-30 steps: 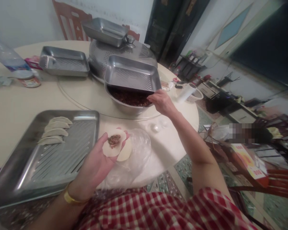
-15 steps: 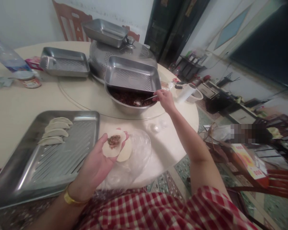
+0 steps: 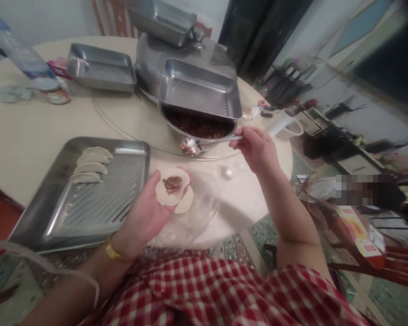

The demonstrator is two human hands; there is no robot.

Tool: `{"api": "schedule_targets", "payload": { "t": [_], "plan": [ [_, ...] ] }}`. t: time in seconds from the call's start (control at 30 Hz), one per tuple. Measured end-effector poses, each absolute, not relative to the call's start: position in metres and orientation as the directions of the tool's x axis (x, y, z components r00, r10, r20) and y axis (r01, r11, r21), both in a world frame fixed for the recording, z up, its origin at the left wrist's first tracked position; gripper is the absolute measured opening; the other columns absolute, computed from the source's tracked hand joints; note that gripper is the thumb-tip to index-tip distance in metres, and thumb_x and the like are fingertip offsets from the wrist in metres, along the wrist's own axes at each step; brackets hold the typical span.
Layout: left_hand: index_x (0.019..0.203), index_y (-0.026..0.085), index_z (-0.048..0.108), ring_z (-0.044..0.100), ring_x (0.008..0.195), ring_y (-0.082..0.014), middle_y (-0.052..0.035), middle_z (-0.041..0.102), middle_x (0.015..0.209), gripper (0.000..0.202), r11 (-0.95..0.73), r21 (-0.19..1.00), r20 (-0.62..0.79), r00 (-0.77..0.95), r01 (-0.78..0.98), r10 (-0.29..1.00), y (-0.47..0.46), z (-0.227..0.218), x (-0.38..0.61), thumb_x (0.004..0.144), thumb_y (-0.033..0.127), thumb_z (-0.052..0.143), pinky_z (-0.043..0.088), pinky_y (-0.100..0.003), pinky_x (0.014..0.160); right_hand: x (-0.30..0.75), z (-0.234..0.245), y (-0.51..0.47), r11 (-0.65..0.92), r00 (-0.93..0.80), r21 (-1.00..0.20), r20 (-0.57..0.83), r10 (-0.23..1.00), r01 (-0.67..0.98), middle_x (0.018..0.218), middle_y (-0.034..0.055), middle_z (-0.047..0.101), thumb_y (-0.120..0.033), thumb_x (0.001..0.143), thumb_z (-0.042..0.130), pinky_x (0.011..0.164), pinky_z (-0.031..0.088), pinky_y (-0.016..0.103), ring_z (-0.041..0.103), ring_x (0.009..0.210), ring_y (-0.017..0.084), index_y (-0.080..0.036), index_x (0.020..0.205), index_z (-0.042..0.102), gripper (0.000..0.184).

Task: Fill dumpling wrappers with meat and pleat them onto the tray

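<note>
On my left hand [image 3: 153, 209] lies a round dumpling wrapper [image 3: 163, 195] with a small heap of dark filling [image 3: 173, 184] in its middle; the fingers curl under it. My right hand [image 3: 255, 147] grips the handle end of a metal spoon [image 3: 221, 141], whose bowl carries a lump of filling just outside the near rim of the steel bowl [image 3: 177, 131]. Dark minced filling [image 3: 200, 127] fills that bowl, partly covered by a steel tray [image 3: 200, 90]. Other wrappers [image 3: 185, 203] rest on a plastic bag [image 3: 204, 203] beneath my left hand.
A large steel tray [image 3: 98, 213] at left holds several folded dumplings [image 3: 90, 165]. Behind stand a domed steel lid [image 3: 149, 59], a smaller tray [image 3: 102, 68], a plastic bottle [image 3: 23, 54] and a tub [image 3: 56, 93]. A white basket [image 3: 290, 127] sits at the table's right.
My right hand has lifted the spoon out of the steel bowl, bringing a lump of filling toward the wrapper. My left hand still holds the wrapper. The whole view has shifted slightly.
</note>
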State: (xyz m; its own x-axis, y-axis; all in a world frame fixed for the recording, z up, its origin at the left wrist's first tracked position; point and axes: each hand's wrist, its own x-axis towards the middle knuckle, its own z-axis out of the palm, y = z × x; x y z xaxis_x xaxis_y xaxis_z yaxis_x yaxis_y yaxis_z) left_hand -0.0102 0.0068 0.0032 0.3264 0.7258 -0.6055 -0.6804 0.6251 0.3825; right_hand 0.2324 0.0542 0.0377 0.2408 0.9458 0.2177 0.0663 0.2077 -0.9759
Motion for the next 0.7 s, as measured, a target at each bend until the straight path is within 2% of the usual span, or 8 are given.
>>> {"api": "schedule_targets", "payload": {
  "t": [0.07, 0.13, 0.2, 0.3, 0.43, 0.5, 0.57, 0.7],
  "plan": [
    [0.111, 0.012, 0.07, 0.073, 0.097, -0.0206, -0.0088, 0.077, 0.106, 0.047, 0.61, 0.386, -0.56, 0.349, -0.693, 0.751, 0.006, 0.002, -0.01, 0.105, 0.038, 0.031, 0.06, -0.028, 0.082, 0.22, 0.038, 0.03, 0.308, 0.168, -0.939, 0.331, 0.928, 0.151, 0.074, -0.0015, 0.069, -0.044, 0.089, 0.064, 0.062, 0.054, 0.026, 0.064, 0.059, 0.01, -0.024, 0.077, 0.069, 0.023],
    [0.108, 0.011, 0.07, 0.073, 0.097, -0.0206, -0.0101, 0.076, 0.105, 0.053, 0.599, 0.399, -0.52, 0.367, -0.694, 0.772, 0.006, 0.0, -0.009, 0.105, 0.043, 0.027, 0.06, -0.027, 0.081, 0.211, 0.037, 0.009, 0.383, 0.069, -0.887, 0.413, 0.908, 0.259, 0.075, -0.0005, 0.07, -0.046, 0.092, 0.06, 0.07, 0.056, 0.031, 0.066, 0.066, 0.013, -0.027, 0.084, 0.072, 0.024],
    [0.105, 0.008, 0.07, 0.074, 0.095, -0.0203, -0.0115, 0.077, 0.1, 0.06, 0.597, 0.404, -0.511, 0.371, -0.693, 0.776, 0.006, -0.001, -0.01, 0.105, 0.048, 0.025, 0.06, -0.026, 0.08, 0.207, 0.036, -0.004, 0.498, -0.067, -0.801, 0.506, 0.86, 0.332, 0.079, 0.0007, 0.071, -0.042, 0.096, 0.055, 0.074, 0.056, 0.035, 0.068, 0.074, 0.016, -0.03, 0.09, 0.074, 0.023],
    [0.103, 0.006, 0.069, 0.074, 0.094, -0.0205, -0.011, 0.077, 0.096, 0.063, 0.585, 0.412, -0.504, 0.36, -0.699, 0.785, 0.006, -0.002, -0.011, 0.104, 0.05, 0.025, 0.059, -0.027, 0.085, 0.206, 0.035, -0.012, 0.654, -0.263, -0.647, 0.602, 0.754, 0.391, 0.084, 0.0019, 0.074, -0.032, 0.098, 0.05, 0.073, 0.056, 0.037, 0.066, 0.08, 0.019, -0.033, 0.102, 0.073, 0.023],
    [0.103, 0.007, 0.071, 0.073, 0.096, -0.02, -0.0106, 0.077, 0.098, 0.056, 0.583, 0.454, -0.506, 0.343, -0.674, 0.791, 0.003, -0.004, -0.013, 0.105, 0.042, 0.027, 0.058, -0.027, 0.089, 0.205, 0.034, -0.016, 0.751, -0.399, -0.47, 0.646, 0.651, 0.465, 0.085, 0.0033, 0.075, -0.026, 0.098, 0.049, 0.069, 0.055, 0.038, 0.064, 0.081, 0.021, -0.033, 0.113, 0.069, 0.026],
    [0.103, 0.009, 0.072, 0.072, 0.099, -0.0196, -0.011, 0.077, 0.101, 0.041, 0.56, 0.495, -0.457, 0.349, -0.665, 0.818, 0.0, -0.006, -0.014, 0.104, 0.031, 0.036, 0.057, -0.027, 0.089, 0.202, 0.034, -0.019, 0.754, -0.396, -0.45, 0.656, 0.643, 0.478, 0.085, 0.0035, 0.075, -0.025, 0.098, 0.049, 0.069, 0.055, 0.039, 0.063, 0.081, 0.022, -0.034, 0.115, 0.068, 0.028],
    [0.104, 0.01, 0.072, 0.071, 0.102, -0.0184, -0.0105, 0.077, 0.103, 0.028, 0.511, 0.546, -0.373, 0.354, -0.664, 0.858, -0.002, -0.007, -0.015, 0.1, 0.02, 0.045, 0.057, -0.026, 0.09, 0.2, 0.032, -0.024, 0.725, -0.34, -0.486, 0.659, 0.67, 0.487, 0.085, 0.0037, 0.074, -0.025, 0.098, 0.048, 0.069, 0.055, 0.039, 0.064, 0.081, 0.021, -0.034, 0.115, 0.068, 0.028],
    [0.101, 0.012, 0.073, 0.071, 0.099, -0.0161, -0.0085, 0.077, 0.099, 0.023, 0.464, 0.585, -0.312, 0.344, -0.665, 0.886, -0.004, -0.009, -0.014, 0.095, 0.013, 0.051, 0.057, -0.024, 0.086, 0.196, 0.031, -0.03, 0.668, -0.227, -0.576, 0.653, 0.723, 0.471, 0.085, 0.0035, 0.073, -0.025, 0.099, 0.048, 0.07, 0.055, 0.038, 0.065, 0.082, 0.02, -0.034, 0.111, 0.069, 0.026]
  ]
}}
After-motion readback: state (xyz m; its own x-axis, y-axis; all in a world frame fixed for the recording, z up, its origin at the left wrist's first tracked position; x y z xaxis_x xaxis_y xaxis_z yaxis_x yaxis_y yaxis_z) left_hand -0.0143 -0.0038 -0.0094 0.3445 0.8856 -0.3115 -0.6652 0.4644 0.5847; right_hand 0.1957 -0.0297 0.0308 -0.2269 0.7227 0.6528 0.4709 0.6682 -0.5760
